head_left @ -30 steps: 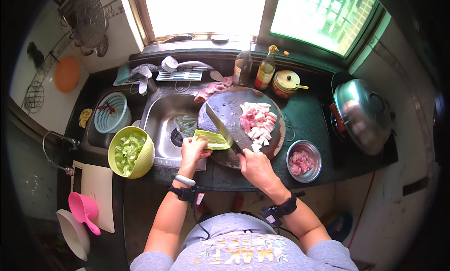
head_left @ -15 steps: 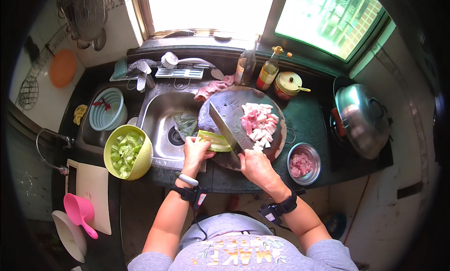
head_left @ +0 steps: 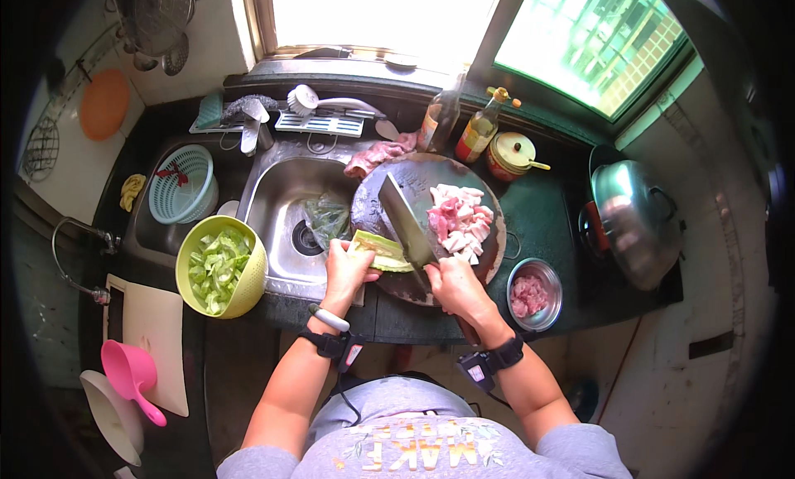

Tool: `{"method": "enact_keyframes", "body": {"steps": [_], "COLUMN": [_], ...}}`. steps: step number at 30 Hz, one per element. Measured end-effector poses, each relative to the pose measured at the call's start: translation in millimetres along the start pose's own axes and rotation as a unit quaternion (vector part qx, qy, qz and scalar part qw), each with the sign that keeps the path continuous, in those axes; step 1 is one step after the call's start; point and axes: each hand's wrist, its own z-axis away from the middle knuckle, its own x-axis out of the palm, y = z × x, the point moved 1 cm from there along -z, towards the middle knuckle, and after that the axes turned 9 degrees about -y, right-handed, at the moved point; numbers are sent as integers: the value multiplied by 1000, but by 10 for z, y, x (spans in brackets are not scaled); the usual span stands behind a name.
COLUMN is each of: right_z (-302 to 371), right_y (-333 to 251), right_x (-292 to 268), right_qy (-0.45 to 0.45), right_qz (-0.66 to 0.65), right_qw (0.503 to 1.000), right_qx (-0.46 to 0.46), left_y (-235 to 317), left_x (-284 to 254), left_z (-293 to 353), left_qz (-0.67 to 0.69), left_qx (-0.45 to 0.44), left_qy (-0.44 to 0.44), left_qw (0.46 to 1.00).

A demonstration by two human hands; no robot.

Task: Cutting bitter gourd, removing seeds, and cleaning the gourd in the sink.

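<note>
On a round dark chopping board [head_left: 472, 177], my left hand [head_left: 349, 268] holds a halved, hollowed green gourd [head_left: 383, 252] by its left end. My right hand [head_left: 458, 288] is closed round a cleaver [head_left: 406, 220]; its broad blade leans over the right end of the gourd. Whether the edge is in the flesh cannot be made out. To the right of the blade lies a pile of cut pale, fatty meat [head_left: 460, 218]. A yellow-green basket [head_left: 256, 264] at the left holds cut green pieces [head_left: 217, 270].
Left of the board is a steel sink [head_left: 277, 197] with a plastic bag [head_left: 329, 216]. A metal bowl [head_left: 553, 309] of minced meat stands at the right, near the counter edge. Behind the board are two bottles [head_left: 439, 119] and a lidded jar [head_left: 513, 152]. A lidded wok [head_left: 633, 222] sits far right.
My right hand has turned the cleaver so that its blade shows more of its flat side, and the handle now shows below the hand. My left hand keeps its hold on the gourd.
</note>
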Motion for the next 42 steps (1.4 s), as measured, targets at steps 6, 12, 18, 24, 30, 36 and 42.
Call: {"method": "enact_keyframes", "body": {"steps": [6,12,18,24,30,36,42], "right_z": [42,20,-151,51,-75,-336,-262], "right_y": [-41,-123,-109,-121,-180,-54,63], "right_x": [19,89,176,22,148,312,308], "right_qy": [156,61,126,78,153,72,138], "right_qz": [107,22,23,-35,60,40,36], "right_qw": [972,998,986,996,981,996,985], "right_qx": [-142,-24,-106,-4,-104,-41,-95], "left_y": [-41,-29,-61,-129,-67,57,-152], "left_x": [79,111,127,102,166,195,147], "left_z": [-105,-98,-102,-185,-121,-7,-147], "left_qz": [-12,-41,-50,-63,-57,-100,-164], "left_qx": [16,12,38,29,20,-14,26], "left_qy": [12,20,-6,6,-16,-45,-16], "left_qw": [1000,999,998,998,998,994,986]}}
